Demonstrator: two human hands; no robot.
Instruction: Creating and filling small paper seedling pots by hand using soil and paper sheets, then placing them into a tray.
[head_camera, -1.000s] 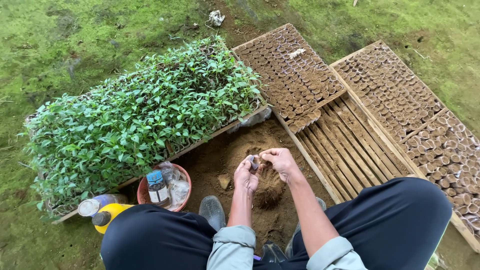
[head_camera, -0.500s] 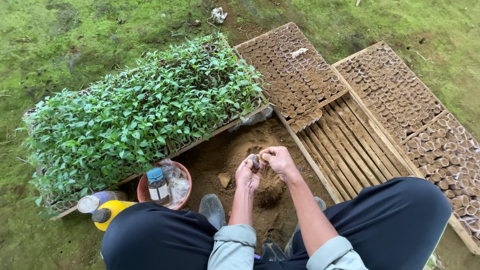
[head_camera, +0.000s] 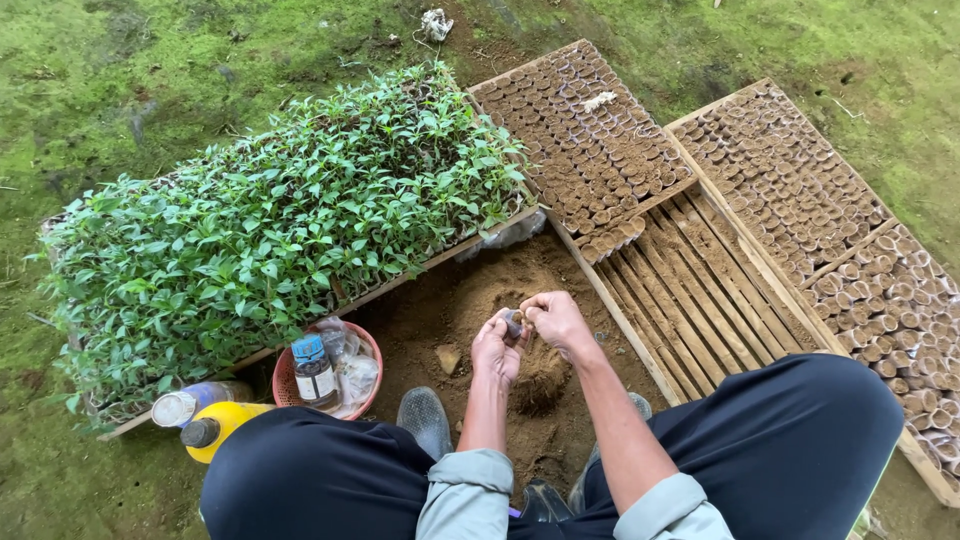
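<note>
My left hand (head_camera: 496, 350) and my right hand (head_camera: 556, 318) meet over a mound of loose brown soil (head_camera: 520, 300), between my knees. Together they hold a small rolled seedling pot (head_camera: 513, 323), the left cupping it from below, the right's fingers pinched at its top. Just right of my hands lies a wooden slatted tray (head_camera: 690, 290), its far half packed with several soil-filled pots (head_camera: 590, 150). What is inside the held pot is hidden by my fingers.
A long tray of green seedlings (head_camera: 280, 220) stands at the left. A red bowl (head_camera: 368, 345) with a small bottle (head_camera: 314, 370) and plastic sits by my left knee, beside a yellow bottle (head_camera: 222, 425) and a clear one (head_camera: 190, 403). A second pot-filled tray (head_camera: 800, 200) lies at the right. Mossy ground surrounds everything.
Both hands stay at the same spot over the soil mound, still working the small pot; only the fingers shift slightly.
</note>
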